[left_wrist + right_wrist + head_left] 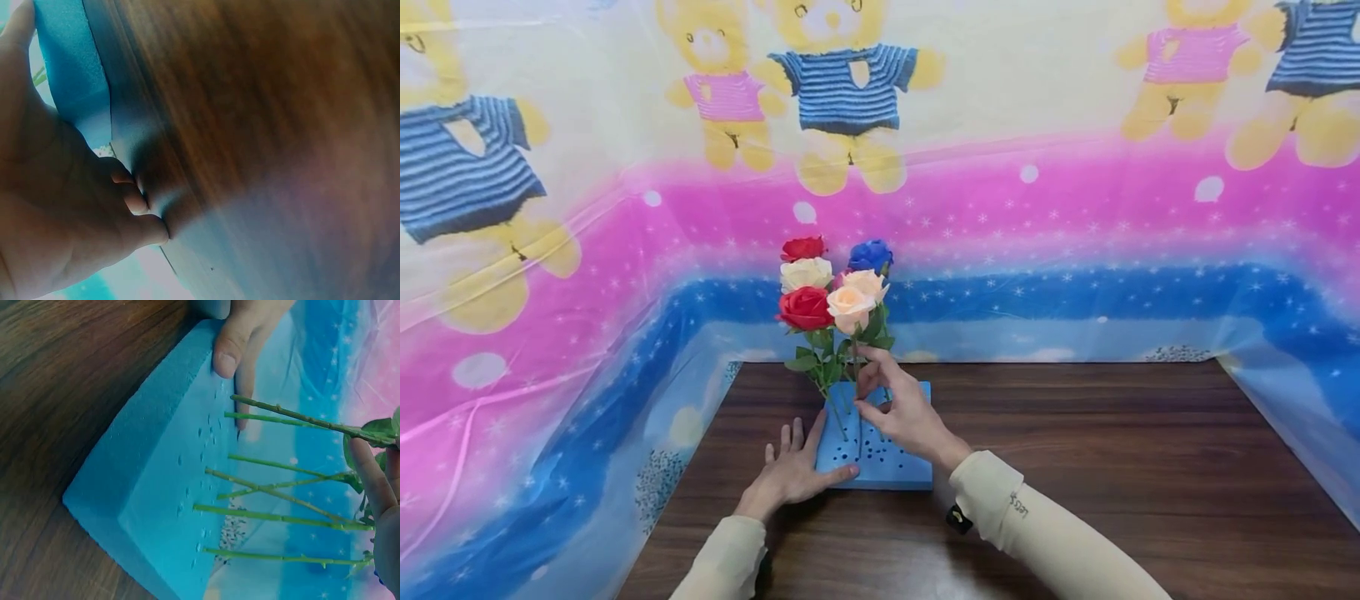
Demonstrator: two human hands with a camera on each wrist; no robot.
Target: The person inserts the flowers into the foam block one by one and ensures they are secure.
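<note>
A light-blue foam block [880, 482] dotted with holes lies on the table, several artificial roses standing in it. My right hand [913, 417] pinches the stem [294, 415] of the front peach rose [852, 307] between thumb and fingers. That stem's lower end is at the block's holed face; I cannot tell whether it is inside. My left hand [793, 471] rests against the block's left side, thumb on the top face and the other fingers spread. Around the held rose are a red rose [806, 309], a white rose [807, 274], another red rose [802, 247] and a blue rose [871, 254].
The dark wood-grain table [1112, 467] extends to both sides of the block. A cloth backdrop [1000, 217] printed with bears hangs behind and beside it. A small black object [958, 518] shows under the right cuff. Stems and leaves crowd together above the block.
</note>
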